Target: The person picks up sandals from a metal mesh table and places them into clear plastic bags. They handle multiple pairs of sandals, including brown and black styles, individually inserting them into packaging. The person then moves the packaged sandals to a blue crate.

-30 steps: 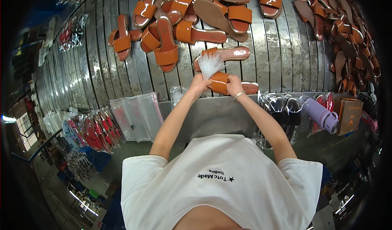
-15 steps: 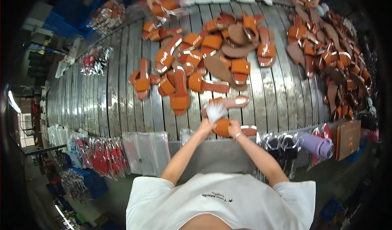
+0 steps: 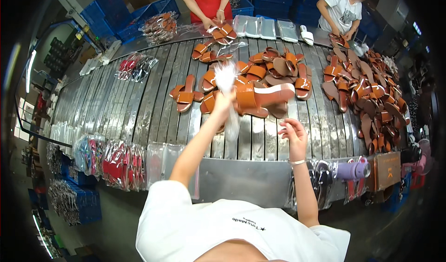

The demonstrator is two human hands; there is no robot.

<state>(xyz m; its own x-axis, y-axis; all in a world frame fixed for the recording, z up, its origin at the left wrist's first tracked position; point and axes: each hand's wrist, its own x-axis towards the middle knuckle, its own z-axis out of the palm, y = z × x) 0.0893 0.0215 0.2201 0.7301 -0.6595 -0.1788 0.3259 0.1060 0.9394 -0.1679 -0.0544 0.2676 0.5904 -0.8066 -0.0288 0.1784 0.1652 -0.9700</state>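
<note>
My left hand (image 3: 222,103) is raised over the metal slatted table (image 3: 139,108). It grips an orange slide sandal (image 3: 267,96) that sticks out to the right, together with a clear plastic bag (image 3: 229,78) that fans out above the fist and hangs below it. My right hand (image 3: 293,134) hovers lower and to the right with fingers spread, holding nothing, a short gap under the sandal. More orange sandals (image 3: 186,94) lie on the table just beyond both hands.
A heap of brown and orange sandals (image 3: 367,94) covers the table's right side. Bagged red and pink footwear (image 3: 116,162) and clear bags (image 3: 158,162) hang along the near edge. Two people (image 3: 209,1) (image 3: 344,6) work at the far side; blue crates (image 3: 121,11) stand behind.
My left hand has lifted the sandal and bag up off the table's near edge. My right hand has let go and dropped away, open. The view has tilted up toward the far side.
</note>
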